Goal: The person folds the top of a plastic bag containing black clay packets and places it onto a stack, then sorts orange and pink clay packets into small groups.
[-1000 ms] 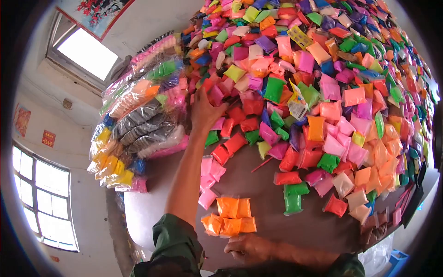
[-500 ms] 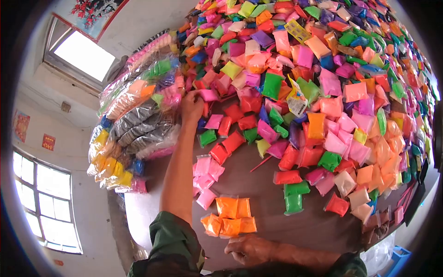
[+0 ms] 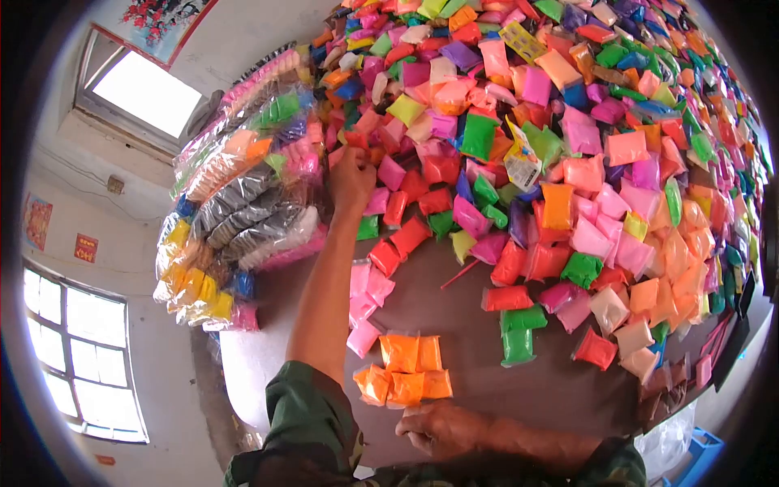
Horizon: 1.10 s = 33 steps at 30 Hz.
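Observation:
My left hand (image 3: 354, 174) reaches to the near left side of a large heap of small, soft, colourful plastic packets (image 3: 442, 169). Its fingers are curled in among coral and red packets, and what they grip is hidden. Just right of it lies a pink packet (image 3: 391, 173). My right hand (image 3: 442, 430) rests on the near part of the table with fingers curled in and nothing visible in them. Right in front of it is a group of orange packets (image 3: 410, 381). Behind these, beside my left forearm, lie several light pink packets (image 3: 367, 296).
Large clear bags (image 3: 243, 219) full of sorted packets are stacked left of the heap. Two green packets (image 3: 519, 333) lie at the heap's near edge on the brown table (image 3: 487, 398). A blue crate (image 3: 698, 454) stands beyond the table at lower right.
My left hand has moved slightly up and right, deeper into the heap. The pink packet at its fingertips now lies apart, to its right. My right hand stays about where it was.

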Available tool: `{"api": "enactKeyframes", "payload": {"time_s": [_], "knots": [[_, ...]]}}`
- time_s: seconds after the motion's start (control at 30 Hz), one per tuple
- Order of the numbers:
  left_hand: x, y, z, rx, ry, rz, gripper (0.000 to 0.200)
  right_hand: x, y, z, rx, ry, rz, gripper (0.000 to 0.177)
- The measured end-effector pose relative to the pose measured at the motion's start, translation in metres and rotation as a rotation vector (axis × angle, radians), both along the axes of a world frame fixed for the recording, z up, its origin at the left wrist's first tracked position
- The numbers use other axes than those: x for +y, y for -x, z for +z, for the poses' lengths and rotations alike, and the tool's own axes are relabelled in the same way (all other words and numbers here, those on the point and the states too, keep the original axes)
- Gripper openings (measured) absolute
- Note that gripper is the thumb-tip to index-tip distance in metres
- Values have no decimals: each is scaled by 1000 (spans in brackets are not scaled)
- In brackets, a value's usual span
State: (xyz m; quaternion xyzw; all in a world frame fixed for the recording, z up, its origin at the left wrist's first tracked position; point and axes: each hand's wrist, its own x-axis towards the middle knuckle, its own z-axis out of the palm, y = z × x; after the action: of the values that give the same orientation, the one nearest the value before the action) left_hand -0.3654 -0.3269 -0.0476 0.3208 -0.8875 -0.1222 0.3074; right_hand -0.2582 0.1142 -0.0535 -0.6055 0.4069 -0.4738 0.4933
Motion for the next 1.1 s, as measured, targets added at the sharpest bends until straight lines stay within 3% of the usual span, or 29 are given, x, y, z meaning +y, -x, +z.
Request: {"api": "enactKeyframes", "payload": {"time_s": [0.2,0.37,0.53,0.63,0.8,0.93,1.03,1.1], "knots": [[-23,-1,-9,-36,185,-25,21,-1,1,0,-12,29,-24,13],[20,-10,56,2,-13,-25,25,-1,-3,-4,-53,43,-24,11],[77,-65,95,159,-668,-189,30,-2,-1,-10,-22,100,9,16],[137,-110,113,234,-905,-122,30,2,1,-6,32,113,35,16],[204,-178,106,447,-1238,-270,24,15,1,24,-242,138,-99,4],[251,-219,95,545,-1418,-271,22,8,-9,21,-496,-16,-554,21],[285,-240,89,570,-1458,-225,18,12,15,41,-122,-127,-699,45],[305,-250,82,613,-1477,-217,16,10,11,42,-157,-46,-719,55]]}}
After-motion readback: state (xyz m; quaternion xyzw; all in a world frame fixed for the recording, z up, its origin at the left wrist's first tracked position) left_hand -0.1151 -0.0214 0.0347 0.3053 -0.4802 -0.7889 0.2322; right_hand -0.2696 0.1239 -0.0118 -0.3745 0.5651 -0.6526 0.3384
